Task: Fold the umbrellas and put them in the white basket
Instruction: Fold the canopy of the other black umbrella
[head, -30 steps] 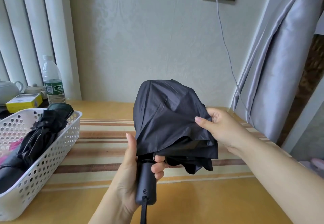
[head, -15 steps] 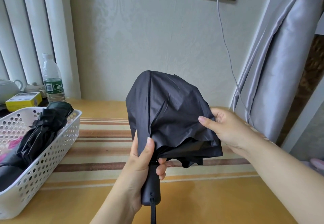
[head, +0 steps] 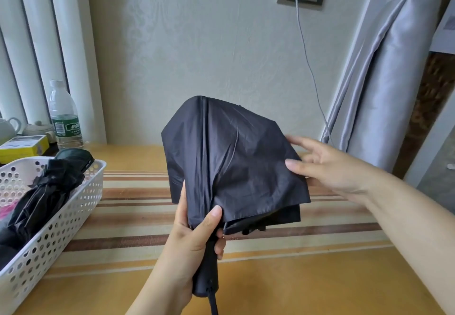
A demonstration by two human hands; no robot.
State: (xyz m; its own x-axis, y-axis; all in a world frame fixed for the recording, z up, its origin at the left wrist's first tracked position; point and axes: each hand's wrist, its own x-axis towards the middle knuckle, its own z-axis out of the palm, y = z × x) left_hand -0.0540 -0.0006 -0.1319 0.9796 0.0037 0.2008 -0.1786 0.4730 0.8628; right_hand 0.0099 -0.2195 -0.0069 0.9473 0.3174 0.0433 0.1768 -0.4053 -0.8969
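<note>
A collapsed black umbrella (head: 231,159) stands upright above the table, its canopy loose and unwrapped. My left hand (head: 194,238) grips the handle and the lower edge of the canopy, thumb pressed on the cloth. At the canopy's right side, my right hand (head: 327,166) has its fingers spread, thumb on the front of the fabric and fingers behind it. The white basket (head: 56,235) sits at the left and holds a folded black umbrella (head: 46,191), with something pink under it.
A yellow table (head: 270,277) with a striped runner fills the foreground. A water bottle (head: 64,117), a yellow box (head: 23,146) and teaware (head: 37,128) stand at the back left. A cable (head: 309,68) hangs from a wall socket; grey curtains hang at right.
My left hand slid up the handle onto the canopy's lower edge. The canopy turned and spread wider, and my right hand loosened its pinch and moved slightly up along the right edge.
</note>
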